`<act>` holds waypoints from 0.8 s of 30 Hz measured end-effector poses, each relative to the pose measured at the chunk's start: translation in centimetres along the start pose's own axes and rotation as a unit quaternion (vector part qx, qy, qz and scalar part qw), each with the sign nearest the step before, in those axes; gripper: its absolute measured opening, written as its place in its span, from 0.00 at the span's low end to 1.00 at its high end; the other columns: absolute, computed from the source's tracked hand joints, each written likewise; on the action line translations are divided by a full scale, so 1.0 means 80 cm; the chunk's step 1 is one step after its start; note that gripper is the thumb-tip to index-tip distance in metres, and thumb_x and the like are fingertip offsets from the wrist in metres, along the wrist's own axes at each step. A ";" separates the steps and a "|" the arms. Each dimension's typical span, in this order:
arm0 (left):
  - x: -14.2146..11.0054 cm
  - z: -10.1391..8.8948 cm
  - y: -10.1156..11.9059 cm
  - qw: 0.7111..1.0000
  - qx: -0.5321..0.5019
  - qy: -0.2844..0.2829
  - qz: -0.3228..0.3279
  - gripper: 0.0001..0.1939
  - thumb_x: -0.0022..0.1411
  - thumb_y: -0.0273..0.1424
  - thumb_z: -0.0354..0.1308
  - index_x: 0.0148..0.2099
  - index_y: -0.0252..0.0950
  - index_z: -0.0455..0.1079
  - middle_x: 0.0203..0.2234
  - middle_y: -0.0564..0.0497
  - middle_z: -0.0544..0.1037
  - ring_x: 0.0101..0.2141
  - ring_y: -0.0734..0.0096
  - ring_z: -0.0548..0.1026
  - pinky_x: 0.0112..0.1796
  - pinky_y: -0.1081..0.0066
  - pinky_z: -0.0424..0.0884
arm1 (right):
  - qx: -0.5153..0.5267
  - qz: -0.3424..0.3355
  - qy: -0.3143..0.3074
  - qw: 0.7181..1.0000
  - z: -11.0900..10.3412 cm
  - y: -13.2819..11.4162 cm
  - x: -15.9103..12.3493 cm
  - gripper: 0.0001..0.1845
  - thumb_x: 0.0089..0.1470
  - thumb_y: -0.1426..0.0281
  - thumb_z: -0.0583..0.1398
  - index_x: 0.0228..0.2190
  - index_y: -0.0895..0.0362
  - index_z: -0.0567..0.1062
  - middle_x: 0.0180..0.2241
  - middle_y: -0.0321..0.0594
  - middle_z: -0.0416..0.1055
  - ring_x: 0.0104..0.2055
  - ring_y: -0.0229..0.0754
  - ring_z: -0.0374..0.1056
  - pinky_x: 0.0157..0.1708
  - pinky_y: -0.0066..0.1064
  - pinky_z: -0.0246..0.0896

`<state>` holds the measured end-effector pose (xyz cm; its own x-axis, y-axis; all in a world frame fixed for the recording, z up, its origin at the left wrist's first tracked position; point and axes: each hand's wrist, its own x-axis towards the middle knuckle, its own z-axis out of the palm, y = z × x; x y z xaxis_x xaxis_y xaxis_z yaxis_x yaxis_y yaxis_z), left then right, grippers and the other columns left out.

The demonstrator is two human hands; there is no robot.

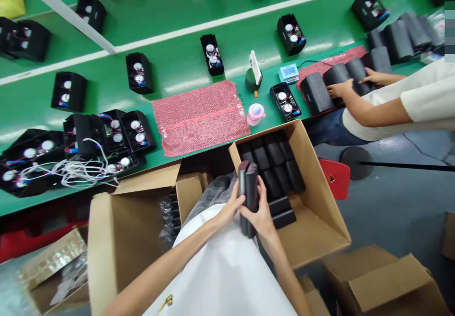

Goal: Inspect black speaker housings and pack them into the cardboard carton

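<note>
A green table (177,76) bears pink bubble wrap (202,117); an open carton (316,183) sits at its near edge.
The left hand (229,208) and right hand (262,212) grip two black cases (251,188) side by side, long axis pointing from the body towards the table. The carton, part-filled with dark blocks (273,150), lies just right, nearer the right hand.

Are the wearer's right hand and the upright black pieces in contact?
Touching. The head view shows the right hand gripping the black pieces, its fingers against their side.
</note>
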<state>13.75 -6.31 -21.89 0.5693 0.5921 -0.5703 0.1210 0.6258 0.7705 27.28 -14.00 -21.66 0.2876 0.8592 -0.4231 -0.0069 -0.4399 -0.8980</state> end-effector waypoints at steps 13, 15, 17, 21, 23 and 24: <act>-0.058 -0.149 -0.125 0.952 0.119 0.253 -0.121 0.34 0.61 0.57 0.63 0.59 0.39 0.72 0.53 0.40 0.81 0.56 0.49 0.78 0.62 0.50 0.69 | -0.316 0.249 0.011 0.915 -0.037 0.337 0.123 0.56 0.55 0.61 0.70 0.75 0.56 0.48 0.69 0.60 0.54 0.68 0.65 0.59 0.66 0.57 0.58; -0.074 -0.163 -0.143 0.945 0.117 0.275 -0.133 0.34 0.62 0.58 0.62 0.59 0.39 0.72 0.53 0.41 0.82 0.56 0.50 0.79 0.62 0.51 0.69 | -0.309 0.246 0.008 0.918 -0.026 0.353 0.137 0.53 0.60 0.57 0.68 0.74 0.55 0.48 0.70 0.58 0.54 0.69 0.63 0.59 0.66 0.58 0.59; -0.087 -0.171 -0.160 0.940 0.109 0.294 -0.137 0.34 0.62 0.58 0.62 0.59 0.39 0.73 0.51 0.42 0.83 0.55 0.52 0.80 0.61 0.53 0.70 | -0.297 0.242 0.004 0.924 -0.024 0.359 0.147 0.46 0.64 0.55 0.66 0.73 0.55 0.54 0.70 0.55 0.57 0.69 0.60 0.60 0.66 0.56 0.61; -0.115 -0.188 -0.191 0.923 0.084 0.354 -0.123 0.30 0.63 0.56 0.64 0.54 0.37 0.77 0.48 0.43 0.84 0.51 0.55 0.82 0.59 0.54 0.72 | -0.299 0.234 0.014 0.925 -0.031 0.339 0.158 0.40 0.68 0.51 0.61 0.71 0.57 0.59 0.68 0.56 0.60 0.69 0.59 0.62 0.67 0.56 0.62; -0.137 -0.208 -0.205 0.901 0.072 0.411 -0.117 0.25 0.68 0.52 0.63 0.52 0.36 0.77 0.47 0.44 0.84 0.50 0.57 0.81 0.58 0.52 0.73 | -0.316 0.217 0.021 0.924 -0.029 0.309 0.155 0.46 0.66 0.45 0.58 0.72 0.58 0.55 0.68 0.59 0.60 0.69 0.62 0.61 0.67 0.60 0.61; -0.149 -0.222 -0.213 0.886 0.066 0.443 -0.117 0.22 0.71 0.49 0.61 0.52 0.35 0.77 0.47 0.44 0.83 0.50 0.58 0.81 0.58 0.51 0.74 | -0.325 0.203 0.025 0.923 -0.027 0.291 0.150 0.49 0.65 0.41 0.55 0.73 0.58 0.52 0.68 0.61 0.60 0.70 0.65 0.61 0.67 0.64 0.60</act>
<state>-9.57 -14.98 -33.27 -0.3400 0.6563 -0.6736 0.2783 0.7544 0.5945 32.65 -14.48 -47.39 0.4311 0.5839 -0.6879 0.4488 -0.8001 -0.3979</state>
